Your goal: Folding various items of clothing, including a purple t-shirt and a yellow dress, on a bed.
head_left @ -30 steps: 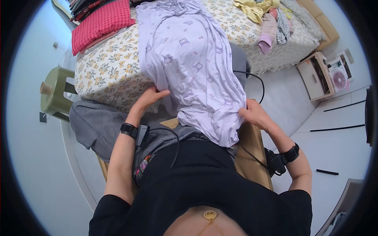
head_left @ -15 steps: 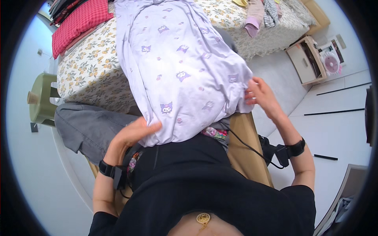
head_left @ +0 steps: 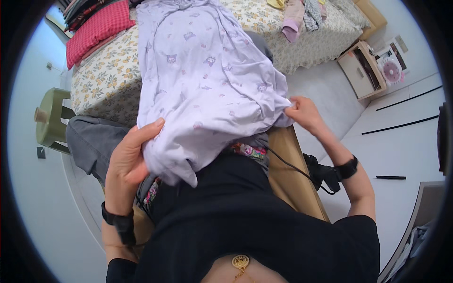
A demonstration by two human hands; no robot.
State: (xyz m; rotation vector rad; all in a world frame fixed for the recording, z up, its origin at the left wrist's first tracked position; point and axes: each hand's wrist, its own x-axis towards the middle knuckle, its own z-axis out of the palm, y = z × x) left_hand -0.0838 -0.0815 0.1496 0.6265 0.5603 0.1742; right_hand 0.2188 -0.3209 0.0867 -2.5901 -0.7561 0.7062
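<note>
A lavender garment point(head_left: 203, 85) with a purple cartoon print is spread from the bed's edge down across my lap. Its exact kind cannot be made out. My left hand point(head_left: 131, 151) is closed on its near left part, thumb on top and fingers mostly tucked behind the cloth. At the right edge, my right hand point(head_left: 303, 113) pinches the fabric between thumb and fingers. Between the two hands the near end is lifted and creased, with a corner drooping over my black top point(head_left: 212, 198).
The bed point(head_left: 101, 70) has a floral cover. On it lie a red checked folded cloth point(head_left: 96, 33) and several small clothes point(head_left: 291, 28) at far right. A green stool point(head_left: 52, 115) stands left, a bedside cabinet point(head_left: 358, 70) with a pink fan point(head_left: 391, 71) right. A black cable point(head_left: 295, 166) runs beside me.
My left hand has gone from resting at the garment's near left corner to gripping and lifting it. My right hand has closed on the right edge. The near end has risen and bunched.
</note>
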